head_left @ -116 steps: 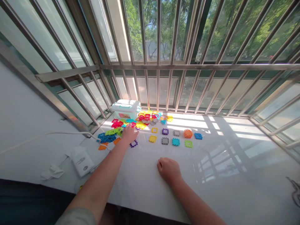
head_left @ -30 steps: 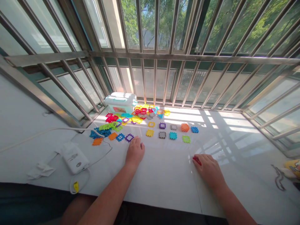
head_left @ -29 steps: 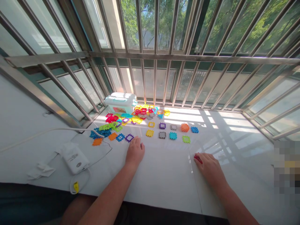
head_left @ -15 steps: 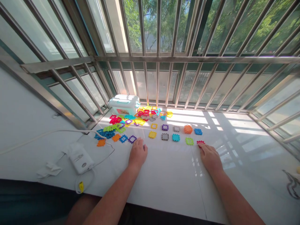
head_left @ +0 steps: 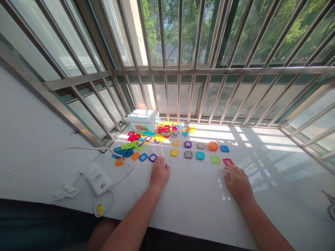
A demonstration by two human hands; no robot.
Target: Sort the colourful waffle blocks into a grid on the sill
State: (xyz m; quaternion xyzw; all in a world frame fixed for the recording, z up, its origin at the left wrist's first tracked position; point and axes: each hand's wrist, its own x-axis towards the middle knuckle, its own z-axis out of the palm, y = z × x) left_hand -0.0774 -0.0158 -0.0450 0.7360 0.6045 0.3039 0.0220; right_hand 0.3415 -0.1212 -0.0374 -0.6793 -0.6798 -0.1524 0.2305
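Observation:
My right hand point(head_left: 237, 182) rests flat on the white sill, fingers apart, just below a red square puzzle tile point(head_left: 228, 161) that ends the near row of laid-out tiles. That row also holds a green tile point(head_left: 215, 159), a teal tile point(head_left: 200, 155), a grey tile point(head_left: 188, 154) and a yellow tile point(head_left: 174, 152). My left hand point(head_left: 159, 173) lies on the sill with nothing in it, close to a purple tile point(head_left: 153, 158). A heap of mixed coloured tiles point(head_left: 157, 134) lies further back on the left.
A pale teal lidded box point(head_left: 142, 120) stands behind the heap by the metal window bars point(head_left: 180, 73). A white adapter point(head_left: 97, 179) with its cable and a crumpled tissue point(head_left: 65, 190) lie at the left. The sill's near edge point(head_left: 183, 237) runs below my forearms.
My right hand carried the red tile forward, set it at the right end of the near row and drew back off it. My left hand stayed by the purple tile.

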